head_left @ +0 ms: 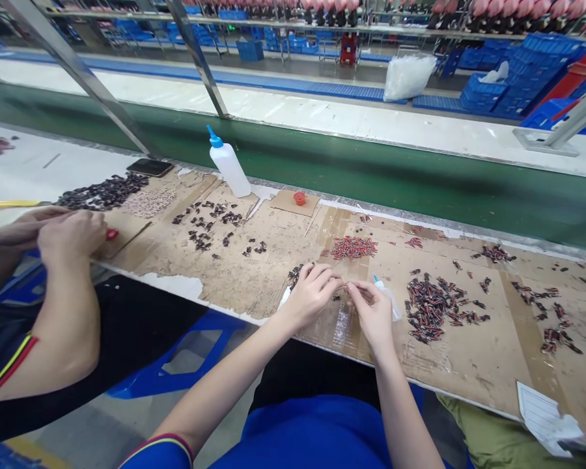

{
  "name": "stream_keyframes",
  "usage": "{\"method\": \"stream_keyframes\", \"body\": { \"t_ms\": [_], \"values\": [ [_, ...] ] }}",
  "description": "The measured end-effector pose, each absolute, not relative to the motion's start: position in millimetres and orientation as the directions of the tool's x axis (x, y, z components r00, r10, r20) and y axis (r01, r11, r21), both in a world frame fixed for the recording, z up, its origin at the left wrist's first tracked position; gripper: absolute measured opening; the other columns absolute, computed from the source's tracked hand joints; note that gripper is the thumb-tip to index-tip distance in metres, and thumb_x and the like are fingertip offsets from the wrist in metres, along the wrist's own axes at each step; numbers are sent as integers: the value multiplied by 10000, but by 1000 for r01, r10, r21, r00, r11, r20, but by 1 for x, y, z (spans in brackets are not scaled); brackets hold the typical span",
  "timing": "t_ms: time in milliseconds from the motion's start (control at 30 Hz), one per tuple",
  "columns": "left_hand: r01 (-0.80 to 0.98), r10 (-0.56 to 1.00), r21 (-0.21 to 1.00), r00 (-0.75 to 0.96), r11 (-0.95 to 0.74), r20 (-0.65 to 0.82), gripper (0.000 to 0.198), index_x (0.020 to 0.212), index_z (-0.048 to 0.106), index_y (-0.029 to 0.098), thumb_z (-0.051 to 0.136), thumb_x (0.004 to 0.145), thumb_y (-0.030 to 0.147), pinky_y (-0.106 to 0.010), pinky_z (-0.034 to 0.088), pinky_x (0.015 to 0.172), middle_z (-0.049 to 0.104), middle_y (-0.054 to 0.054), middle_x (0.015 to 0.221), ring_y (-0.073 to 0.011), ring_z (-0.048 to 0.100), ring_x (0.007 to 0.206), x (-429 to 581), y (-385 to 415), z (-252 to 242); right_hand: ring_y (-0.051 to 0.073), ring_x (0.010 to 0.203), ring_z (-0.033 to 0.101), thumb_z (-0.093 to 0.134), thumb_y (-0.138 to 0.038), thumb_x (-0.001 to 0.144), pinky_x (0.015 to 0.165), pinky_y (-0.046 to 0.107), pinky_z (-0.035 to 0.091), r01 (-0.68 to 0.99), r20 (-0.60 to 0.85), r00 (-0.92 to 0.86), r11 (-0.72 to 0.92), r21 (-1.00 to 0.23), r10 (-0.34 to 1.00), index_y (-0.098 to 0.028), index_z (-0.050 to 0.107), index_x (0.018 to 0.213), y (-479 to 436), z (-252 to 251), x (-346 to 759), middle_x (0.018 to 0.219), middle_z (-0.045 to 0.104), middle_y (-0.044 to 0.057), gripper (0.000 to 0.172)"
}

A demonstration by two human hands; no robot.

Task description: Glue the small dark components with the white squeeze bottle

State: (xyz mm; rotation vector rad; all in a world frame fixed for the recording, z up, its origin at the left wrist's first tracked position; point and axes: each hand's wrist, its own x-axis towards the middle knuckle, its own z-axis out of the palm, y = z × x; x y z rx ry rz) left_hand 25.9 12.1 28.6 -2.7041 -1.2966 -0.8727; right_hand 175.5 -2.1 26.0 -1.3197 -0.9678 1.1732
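Observation:
My left hand [312, 293] and my right hand [372, 309] meet over the cardboard-covered bench [273, 260], fingers pinched together on a tiny part too small to name. A small white glue bottle with a blue tip [388, 296] is tucked against my right hand. Just right of it lies a heap of small red-and-black parts [432, 306]. A neat row of red parts [354, 247] lies beyond my hands. A small dark cluster [295, 273] sits by my left hand.
A co-worker's hands [53, 234] work at the left by a dark pile [105, 192]. A large white squeeze bottle [229, 166], red cap [299, 197], phone [150, 167] and scattered dark parts [209, 225] lie further out. A green conveyor [371, 169] runs behind. Paper slip [542, 410] at right.

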Motion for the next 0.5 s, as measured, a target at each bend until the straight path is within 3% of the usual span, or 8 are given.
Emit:
{"method": "stream_keyframes", "body": {
  "t_ms": [200, 300, 500],
  "values": [
    [739, 791, 313, 476, -596, 383, 136, 986, 677, 194, 572, 907, 229, -443, 346, 908, 668, -112, 1137, -286, 523, 1147, 22, 1, 12, 218, 691, 681, 705, -557, 678, 531, 313, 558, 30, -90, 252, -100, -994, 963, -182, 694, 776, -14, 18, 186, 782, 735, 83, 388],
    [753, 823, 346, 459, -560, 333, 130, 927, 689, 178, 561, 899, 171, -471, 352, 911, 646, -131, 1184, -310, 480, 1210, 25, -2, 4, 209, 661, 675, 700, -565, 685, 609, 352, 579, 85, -92, 273, -120, -989, 958, -181, 694, 766, -20, 13, 188, 755, 728, 74, 393],
    [681, 886, 567, 364, -464, 287, 145, 932, 670, 196, 540, 908, 136, -396, 398, 883, 726, -55, 958, -233, 580, 1059, 30, -2, 4, 238, 796, 712, 723, -584, 657, 761, 407, 586, -8, -135, 213, -136, -991, 968, -174, 672, 745, -27, 7, 179, 839, 746, 99, 423]
  ]
}}
